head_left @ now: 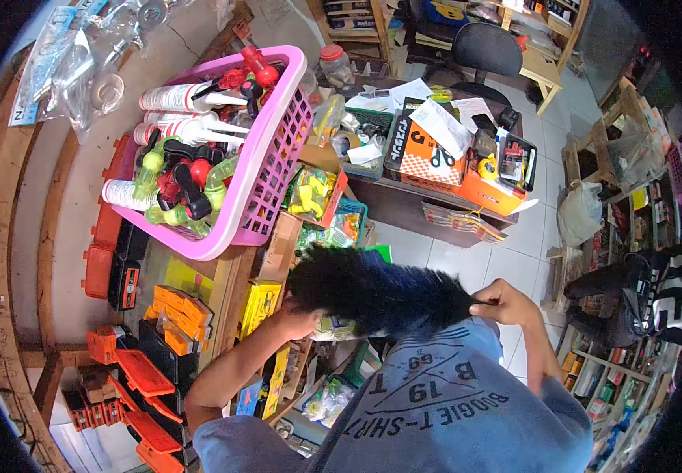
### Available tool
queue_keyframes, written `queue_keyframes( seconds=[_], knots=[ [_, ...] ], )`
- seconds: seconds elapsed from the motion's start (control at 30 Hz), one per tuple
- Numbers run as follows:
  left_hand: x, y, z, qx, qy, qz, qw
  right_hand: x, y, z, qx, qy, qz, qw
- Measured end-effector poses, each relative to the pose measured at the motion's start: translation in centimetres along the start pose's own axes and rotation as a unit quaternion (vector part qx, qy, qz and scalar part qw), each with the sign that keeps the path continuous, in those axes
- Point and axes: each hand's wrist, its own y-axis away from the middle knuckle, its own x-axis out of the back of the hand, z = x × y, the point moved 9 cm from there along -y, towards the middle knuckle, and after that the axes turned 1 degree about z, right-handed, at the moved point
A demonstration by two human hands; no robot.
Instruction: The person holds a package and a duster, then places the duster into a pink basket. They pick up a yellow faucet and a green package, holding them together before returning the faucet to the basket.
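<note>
A feather duster, black with a bluish sheen, lies crosswise in front of my chest. Its bushy end spreads out on the left and it narrows to the right. My right hand pinches that narrow right end, fingers closed. At the bushy end is my left hand; the dark feathers cover its fingers, so its grip is hidden. Just beside that hand stand yellow boxes on the shelf. Below the duster is my blue printed T-shirt.
A pink basket of white tubes and spray heads sits upper left. Orange cases and red-orange toolboxes fill the left side. A desk bears boxes and papers. A black chair is behind it; stocked shelves line the right.
</note>
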Motion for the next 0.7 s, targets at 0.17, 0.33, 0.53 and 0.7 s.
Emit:
queue_keyframes(
  seconds=[0.17, 0.33, 0.53, 0.7],
  knots=[
    [-3.7, -1.5, -3.4, -0.058, -0.025, 0.047, 0.997, -0.7, -1.7, -2.3, 0.067, 0.05, -0.013, 0.996],
    [-1.9, -1.0, -3.8, -0.199, 0.43, 0.138, 0.87, 1.7, -0.4, 0.5, 0.002, 0.008, -0.033, 0.999],
    [-0.6, -0.1, -0.2, -0.168, 0.211, 0.036, 0.962, 0.7, -1.4, 0.6, 0.018, 0.002, -0.033, 0.999],
    [-4.0, -0.7, -1.7, -0.184, -0.251, 0.1, 0.945, -3.3, -4.2, -3.5, 0.082, -0.02, -0.027, 0.996]
  ],
)
